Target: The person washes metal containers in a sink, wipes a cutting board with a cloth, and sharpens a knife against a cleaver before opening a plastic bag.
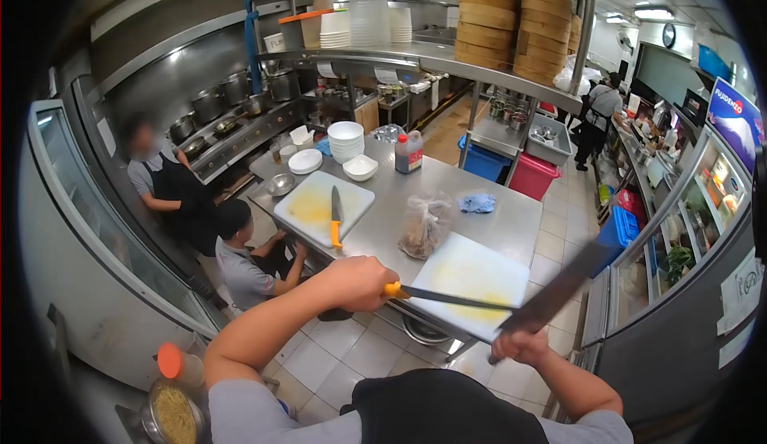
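Head view of a kitchen. The left hand [359, 280] is a closed fist, arm bent and reaching forward from the lower left, gripping the orange handle of a sharpening rod [455, 298] whose dark shaft points right over the near cutting board [471, 272]. The right hand [519, 346] is closed around the handle of a cleaver [559, 288], forearm rising from the lower right; the broad blade slants up and to the right, and its lower part meets the tip of the sharpening rod just above the right hand. Both tools are held in the air at the near edge of the desk [447, 188].

On the desk, beyond the near cutting board, stands a tied plastic bag [423, 224] with brown contents that cannot be identified. A blue cloth [478, 203] lies just behind it. A second cutting board [319, 204] to the left carries a knife [335, 216] with an orange handle. Farther back are a stack of white bowls [345, 140], a single white bowl [360, 167], white plates [305, 161], a small metal bowl [280, 183] and a dark bottle with a red cap [408, 152]. Bamboo steamers [511, 16] are stacked on the upper shelf.

Two people [200, 204] are at the left of the desk, one crouched; another person [599, 116] stands far down the aisle
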Demonstrator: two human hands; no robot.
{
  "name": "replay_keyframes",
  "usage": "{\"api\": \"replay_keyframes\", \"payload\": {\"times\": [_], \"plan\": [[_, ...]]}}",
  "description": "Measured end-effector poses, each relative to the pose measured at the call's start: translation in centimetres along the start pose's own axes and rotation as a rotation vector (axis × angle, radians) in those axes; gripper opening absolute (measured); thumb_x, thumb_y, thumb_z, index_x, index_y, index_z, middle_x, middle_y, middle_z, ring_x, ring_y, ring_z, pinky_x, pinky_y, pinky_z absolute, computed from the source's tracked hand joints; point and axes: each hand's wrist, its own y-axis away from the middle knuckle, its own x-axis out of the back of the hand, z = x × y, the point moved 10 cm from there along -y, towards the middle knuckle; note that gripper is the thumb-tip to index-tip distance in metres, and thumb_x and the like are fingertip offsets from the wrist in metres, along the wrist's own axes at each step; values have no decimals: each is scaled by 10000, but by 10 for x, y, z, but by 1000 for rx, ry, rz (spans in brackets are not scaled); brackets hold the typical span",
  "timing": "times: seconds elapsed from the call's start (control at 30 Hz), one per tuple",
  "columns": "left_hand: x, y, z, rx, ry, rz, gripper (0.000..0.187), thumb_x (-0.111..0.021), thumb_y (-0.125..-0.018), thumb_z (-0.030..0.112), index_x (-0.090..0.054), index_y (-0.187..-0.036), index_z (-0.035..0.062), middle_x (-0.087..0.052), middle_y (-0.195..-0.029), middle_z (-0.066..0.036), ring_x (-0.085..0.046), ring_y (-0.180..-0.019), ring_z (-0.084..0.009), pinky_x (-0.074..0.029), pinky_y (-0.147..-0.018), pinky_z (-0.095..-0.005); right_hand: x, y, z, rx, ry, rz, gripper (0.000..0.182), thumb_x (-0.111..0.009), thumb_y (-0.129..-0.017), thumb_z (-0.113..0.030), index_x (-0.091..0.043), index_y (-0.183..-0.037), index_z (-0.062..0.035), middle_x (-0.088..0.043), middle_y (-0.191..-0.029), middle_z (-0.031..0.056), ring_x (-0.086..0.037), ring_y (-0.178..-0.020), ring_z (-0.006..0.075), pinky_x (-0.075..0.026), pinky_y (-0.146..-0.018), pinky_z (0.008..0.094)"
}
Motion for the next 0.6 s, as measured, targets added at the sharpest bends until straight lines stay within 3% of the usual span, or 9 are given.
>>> {"api": "replay_keyframes", "payload": {"times": [0.07,0.13,0.2,0.27,0.33,0.4,0.5,0.53,0.6], "plan": [[7,5,-14,116,101,18,253,-675,-874,228,-746,-1065,79,-744,-906,-210,-725,-892,-407,-589,-789,-499,42,32,36,-747,763,42,322,-650,-1008,-213,-583,-748,-35,-564,-649,93,-539,-596,221,-428,-586,376],[9,8,-24,134,115,56,278,-673,-883,242,-746,-1087,67,-744,-900,-211,-726,-876,-410,-589,-792,-500,10,12,7,-143,1326,-224,177,-648,-971,-123,-652,-815,-38,-597,-644,137,-575,-549,260,-468,-565,378],[0,9,-26,154,96,5,286,-672,-878,241,-745,-1078,50,-743,-897,-214,-728,-864,-410,-590,-797,-498,9,4,-32,127,1442,-106,36,-666,-898,-42,-700,-886,-36,-617,-673,170,-624,-579,311,-518,-594,384],[-11,10,-10,59,81,-31,289,-684,-862,233,-750,-1072,45,-740,-901,-224,-726,-877,-406,-588,-819,-486,51,8,-51,322,1081,301,198,-654,-823,59,-732,-983,-28,-668,-709,126,-647,-603,283,-547,-608,358],[-14,12,9,-9,151,-47,301,-688,-859,225,-750,-1096,49,-741,-908,-219,-725,-885,-401,-586,-820,-484,42,9,-47,673,1442,107,148,-654,-830,65,-710,-952,3,-677,-745,125,-647,-633,286,-548,-620,360],[-20,14,15,-37,172,-64,302,-688,-864,223,-749,-1104,50,-741,-909,-217,-724,-886,-402,-585,-815,-485,76,1,-8,430,1244,141,43,-672,-864,29,-679,-873,-13,-630,-702,119,-628,-636,292,-521,-622,380],[-16,15,19,-28,144,-104,298,-687,-875,223,-748,-1113,53,-742,-908,-215,-723,-883,-404,-586,-808,-484,51,-9,2,102,1303,-31,49,-673,-906,12,-660,-859,12,-602,-697,132,-595,-619,263,-503,-607,375],[-15,15,16,2,84,-132,294,-688,-881,224,-748,-1115,56,-742,-906,-216,-723,-879,-405,-586,-806,-483,47,-14,6,104,1302,-28,49,-673,-906,12,-660,-859,12,-602,-697,132,-595,-619,263,-503,-607,375],[-24,8,14,-17,110,-120,295,-686,-875,220,-749,-1117,63,-742,-906,-214,-724,-878,-401,-587,-802,-484,49,-4,-30,526,679,235,64,-694,-934,-34,-672,-884,-1,-632,-725,106,-582,-628,212,-509,-631,346]]}}
